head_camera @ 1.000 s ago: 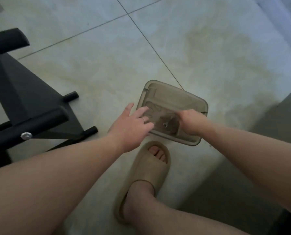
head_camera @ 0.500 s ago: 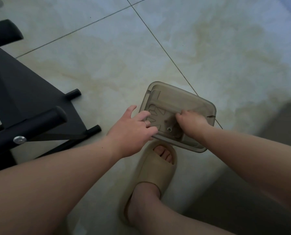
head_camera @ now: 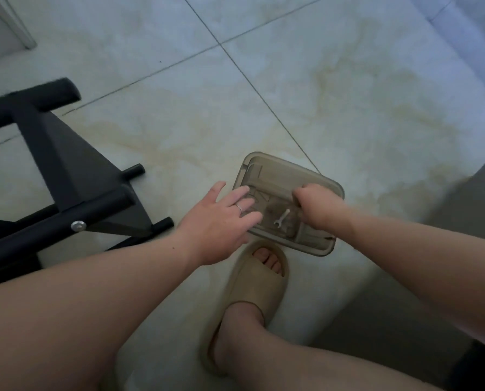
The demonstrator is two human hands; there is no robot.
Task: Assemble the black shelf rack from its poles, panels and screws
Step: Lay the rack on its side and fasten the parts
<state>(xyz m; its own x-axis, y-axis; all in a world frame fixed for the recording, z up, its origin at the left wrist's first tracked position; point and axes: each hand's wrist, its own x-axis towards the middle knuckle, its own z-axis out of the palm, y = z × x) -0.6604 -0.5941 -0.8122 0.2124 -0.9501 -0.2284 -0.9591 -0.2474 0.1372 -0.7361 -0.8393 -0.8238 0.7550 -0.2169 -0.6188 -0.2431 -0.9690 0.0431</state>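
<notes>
Reaching into the translucent brown plastic tray (head_camera: 266, 176), the right hand (head_camera: 316, 206) curls closed, contents hidden; the left hand (head_camera: 221, 218) lies spread open, empty, on its rim. Small silver spanner (head_camera: 282, 218) may be knocked out should the tray tip.

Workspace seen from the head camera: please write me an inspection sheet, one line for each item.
Surface: pale tiled floor, stained.
Job's things: black rack frame lying at left, one silver screw fitted; small wrench in the brown translucent tray.
Clutter: nothing seen.
Hands: left hand open, fingers on tray edge; right hand closed inside tray, contents hidden.
Cables: nothing seen.
Surroundings: foot in tan slipper touching the tray.
</notes>
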